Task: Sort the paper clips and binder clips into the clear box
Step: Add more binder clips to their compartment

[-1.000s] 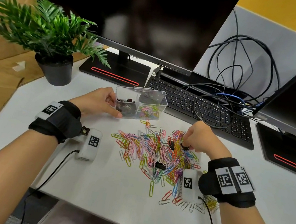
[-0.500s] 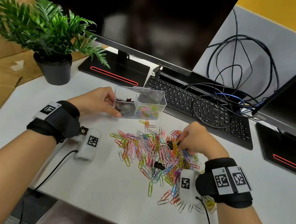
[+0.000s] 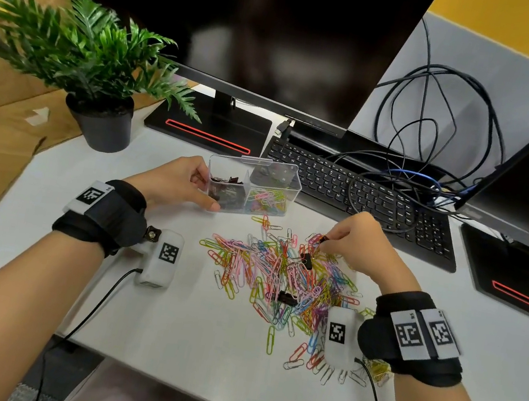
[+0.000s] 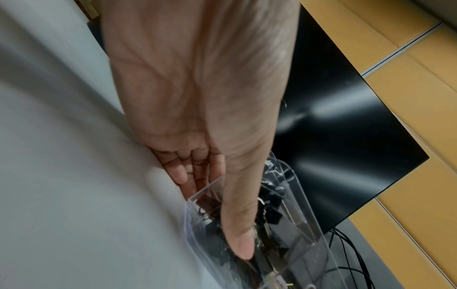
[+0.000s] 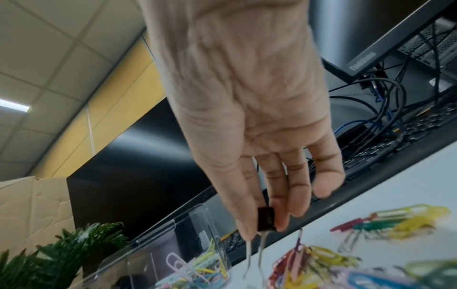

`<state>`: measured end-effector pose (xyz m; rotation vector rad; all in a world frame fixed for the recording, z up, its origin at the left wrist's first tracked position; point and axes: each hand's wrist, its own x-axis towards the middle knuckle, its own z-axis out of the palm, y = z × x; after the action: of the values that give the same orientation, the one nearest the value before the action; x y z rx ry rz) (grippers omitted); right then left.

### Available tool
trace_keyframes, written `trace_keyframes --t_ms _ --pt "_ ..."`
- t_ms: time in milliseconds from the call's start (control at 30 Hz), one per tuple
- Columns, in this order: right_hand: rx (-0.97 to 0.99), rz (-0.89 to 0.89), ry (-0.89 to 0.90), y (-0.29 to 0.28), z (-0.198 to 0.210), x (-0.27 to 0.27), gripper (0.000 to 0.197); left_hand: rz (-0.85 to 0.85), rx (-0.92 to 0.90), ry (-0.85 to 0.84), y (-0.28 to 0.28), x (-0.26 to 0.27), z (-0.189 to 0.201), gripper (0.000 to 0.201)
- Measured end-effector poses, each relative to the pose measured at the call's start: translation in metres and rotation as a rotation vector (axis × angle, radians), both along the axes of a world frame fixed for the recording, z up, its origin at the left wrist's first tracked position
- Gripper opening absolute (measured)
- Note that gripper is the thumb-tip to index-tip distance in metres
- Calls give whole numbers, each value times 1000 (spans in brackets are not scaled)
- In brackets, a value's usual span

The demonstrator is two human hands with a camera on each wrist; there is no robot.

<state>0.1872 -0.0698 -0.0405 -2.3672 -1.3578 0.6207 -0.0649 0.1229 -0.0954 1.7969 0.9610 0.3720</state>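
A clear box (image 3: 293, 187) with two compartments stands on the white desk: black binder clips on the left, coloured paper clips on the right. My left hand (image 3: 186, 184) holds its left end, thumb along the near wall (image 4: 237, 234) and fingers behind. A heap of coloured paper clips (image 3: 279, 272) lies in front, with two black binder clips (image 3: 307, 261) (image 3: 286, 297) among them. My right hand (image 3: 326, 239) hovers just above the heap's far right side. It pinches a small black binder clip (image 5: 266, 219) between thumb and fingers, its wire handles hanging down.
A keyboard (image 3: 361, 195) with tangled cables (image 3: 420, 148) lies right behind the box. Two monitors (image 3: 249, 24) stand at the back and right, a potted plant (image 3: 102, 77) at far left. Bare desk lies near the front edge.
My right hand has lifted out of the heap and moved a little away and left, toward the box, with the binder clip pinched. The left hand stays on the box.
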Motion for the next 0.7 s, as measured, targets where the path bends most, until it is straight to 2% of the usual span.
trace_keyframes --t_ms 167,333,400,533,700 --pt "233 -36 28 5 6 -2 15 7 -3 -14 -2 1 1 44" --pt "462 -42 138 25 18 -24 9 9 -7 -14 -3 1 2 43" --pt "527 -18 167 38 21 -36 16 7 -16 -17 -4 1 3 43" --pt "611 28 196 64 18 -65 7 7 -19 -22 -4 1 4 44" --pt "610 92 172 83 9 -96 15 10 -29 -30 -5 1 5 45"
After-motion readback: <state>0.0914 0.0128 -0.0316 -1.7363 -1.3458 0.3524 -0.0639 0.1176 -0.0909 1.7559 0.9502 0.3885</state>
